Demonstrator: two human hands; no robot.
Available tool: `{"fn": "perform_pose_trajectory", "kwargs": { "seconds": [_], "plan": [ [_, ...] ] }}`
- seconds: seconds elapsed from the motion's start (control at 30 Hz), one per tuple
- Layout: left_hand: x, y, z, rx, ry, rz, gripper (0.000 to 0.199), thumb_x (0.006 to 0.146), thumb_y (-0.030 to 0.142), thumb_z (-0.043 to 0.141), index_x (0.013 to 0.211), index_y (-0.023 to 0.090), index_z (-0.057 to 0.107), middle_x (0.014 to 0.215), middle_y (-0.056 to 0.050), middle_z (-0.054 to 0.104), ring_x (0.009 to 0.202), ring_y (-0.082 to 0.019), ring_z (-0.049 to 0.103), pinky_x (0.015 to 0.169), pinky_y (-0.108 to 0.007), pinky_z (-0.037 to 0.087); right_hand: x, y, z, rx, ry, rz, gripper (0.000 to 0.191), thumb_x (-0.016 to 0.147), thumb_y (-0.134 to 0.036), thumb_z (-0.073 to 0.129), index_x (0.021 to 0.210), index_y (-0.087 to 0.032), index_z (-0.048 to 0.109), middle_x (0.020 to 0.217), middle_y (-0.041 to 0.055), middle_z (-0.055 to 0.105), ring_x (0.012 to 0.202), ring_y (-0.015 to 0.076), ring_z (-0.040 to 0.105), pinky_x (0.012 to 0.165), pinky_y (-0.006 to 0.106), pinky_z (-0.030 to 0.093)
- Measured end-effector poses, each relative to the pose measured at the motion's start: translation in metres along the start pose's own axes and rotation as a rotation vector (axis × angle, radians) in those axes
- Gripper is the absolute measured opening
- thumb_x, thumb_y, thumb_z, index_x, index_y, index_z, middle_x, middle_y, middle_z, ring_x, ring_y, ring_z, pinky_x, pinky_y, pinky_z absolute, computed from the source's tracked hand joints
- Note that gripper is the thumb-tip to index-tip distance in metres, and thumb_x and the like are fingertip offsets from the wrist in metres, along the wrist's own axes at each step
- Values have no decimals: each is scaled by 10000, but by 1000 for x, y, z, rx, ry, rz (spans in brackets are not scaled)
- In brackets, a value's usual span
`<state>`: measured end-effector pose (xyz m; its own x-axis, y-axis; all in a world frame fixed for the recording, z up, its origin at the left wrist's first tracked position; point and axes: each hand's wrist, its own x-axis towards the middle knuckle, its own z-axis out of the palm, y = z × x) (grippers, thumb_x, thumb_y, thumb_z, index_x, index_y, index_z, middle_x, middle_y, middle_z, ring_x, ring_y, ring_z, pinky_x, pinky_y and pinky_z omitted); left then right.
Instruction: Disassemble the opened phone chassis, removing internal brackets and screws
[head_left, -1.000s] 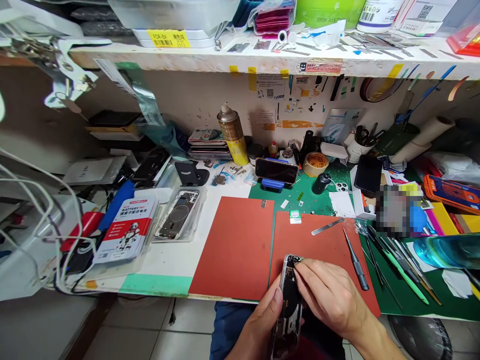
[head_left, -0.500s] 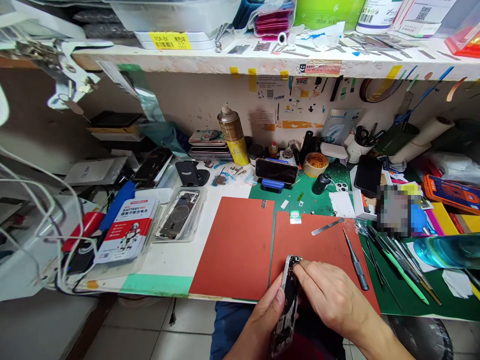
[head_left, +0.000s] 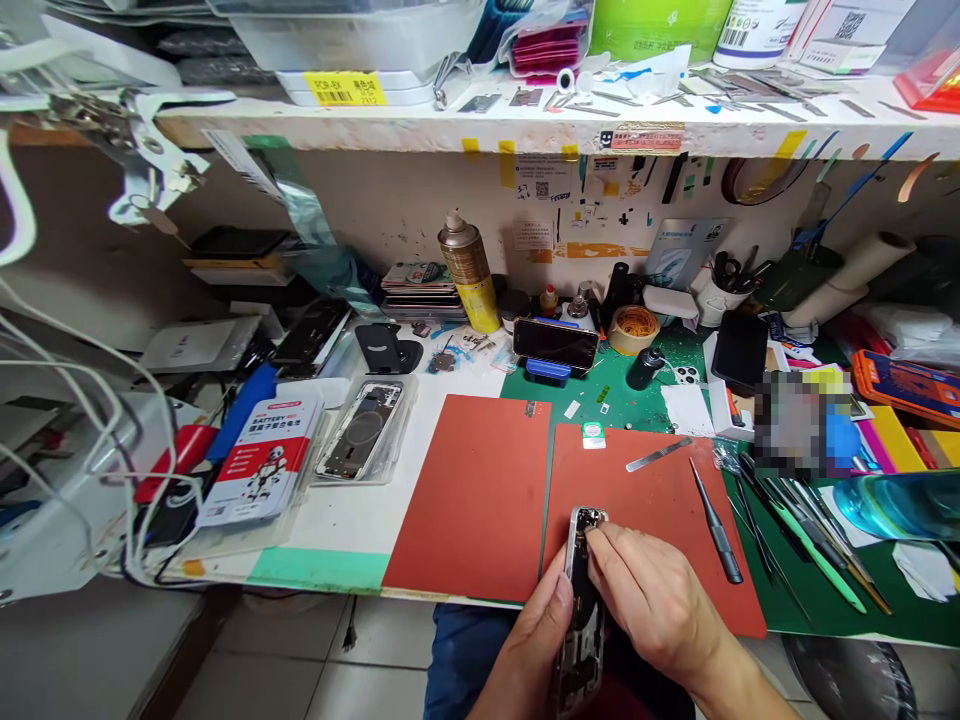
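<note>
An opened phone frame (head_left: pixel 582 625) with its inner parts showing is held nearly upright at the table's front edge. My left hand (head_left: pixel 541 625) is wrapped round its left side, the thumb lying along the edge. The fingers of my right hand (head_left: pixel 649 590) are pinched together at the top end of the frame, by the small parts there; whatever they grip is too small to make out. Behind the hands lie two red-brown mats (head_left: pixel 480 490). A metal blade (head_left: pixel 658 455) and a grey pen-like tool (head_left: pixel 716 520) rest on the right mat.
Tweezers and a green tool (head_left: pixel 817 555) lie at the right, near a blue bottle (head_left: pixel 892 505). A phone (head_left: pixel 555 345) stands in a blue holder at the back. To the left are a phone housing in a tray (head_left: pixel 364 430) and a battery box (head_left: pixel 262 455).
The view has shifted slightly. The phone frame is turned a little more upright in my left hand, and my right fingers remain at its top end.
</note>
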<state>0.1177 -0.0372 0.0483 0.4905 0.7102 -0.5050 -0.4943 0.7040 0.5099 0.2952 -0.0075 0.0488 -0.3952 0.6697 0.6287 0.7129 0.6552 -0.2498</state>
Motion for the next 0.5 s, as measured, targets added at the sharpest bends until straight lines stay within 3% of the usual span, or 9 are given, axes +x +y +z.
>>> {"fn": "perform_pose_trajectory", "kwargs": {
  "seconds": [0.1, 0.17, 0.23, 0.37, 0.43, 0.5],
  "plan": [
    [-1, 0, -5, 24, 23, -44, 730, 992, 613, 674, 1610, 259, 512, 1416, -148, 719, 1359, -387, 643, 1234, -566, 397, 0, 0, -2, 27, 4, 29, 195, 1009, -25, 595, 1181, 4, 682, 968, 195, 782, 818, 267, 760, 672, 373, 605],
    [-1, 0, -9, 48, 30, -58, 750, 979, 638, 681, 1609, 269, 511, 1419, -137, 720, 1341, -383, 657, 1223, -563, 417, 0, 0, -4, 37, -1, 48, 195, 1005, -24, 605, 1184, -7, 682, 997, 195, 784, 842, 265, 764, 695, 371, 613],
    [0, -1, -14, 84, 44, -40, 683, 977, 630, 691, 1554, 281, 586, 1462, -104, 701, 1456, -359, 569, 1293, -526, 335, 1, 1, -7, 42, -8, 57, 196, 1007, -27, 601, 1185, -19, 685, 1012, 189, 786, 863, 263, 769, 716, 368, 622],
    [2, -5, -20, 144, 85, 21, 556, 993, 588, 695, 1463, 290, 679, 1532, -33, 655, 1667, -269, 213, 1377, -450, 30, 3, 2, -8, 46, -16, 49, 196, 1004, -32, 598, 1177, -35, 691, 999, 181, 791, 843, 261, 773, 701, 366, 624],
    [3, -8, -23, 156, 94, 39, 558, 983, 594, 707, 1446, 281, 696, 1558, -22, 631, 1682, -255, 114, 1374, -438, -30, 3, 2, -8, 47, -14, 48, 200, 993, -25, 607, 1174, -36, 694, 983, 178, 791, 825, 263, 774, 681, 367, 619],
    [4, -11, -28, 163, 107, 44, 534, 973, 583, 727, 1407, 271, 730, 1573, -17, 615, 1682, -258, 90, 1379, -438, -5, 1, 2, -10, 53, -8, 46, 213, 989, -22, 606, 1182, -41, 693, 972, 168, 791, 810, 256, 774, 664, 359, 611]
  ]
}}
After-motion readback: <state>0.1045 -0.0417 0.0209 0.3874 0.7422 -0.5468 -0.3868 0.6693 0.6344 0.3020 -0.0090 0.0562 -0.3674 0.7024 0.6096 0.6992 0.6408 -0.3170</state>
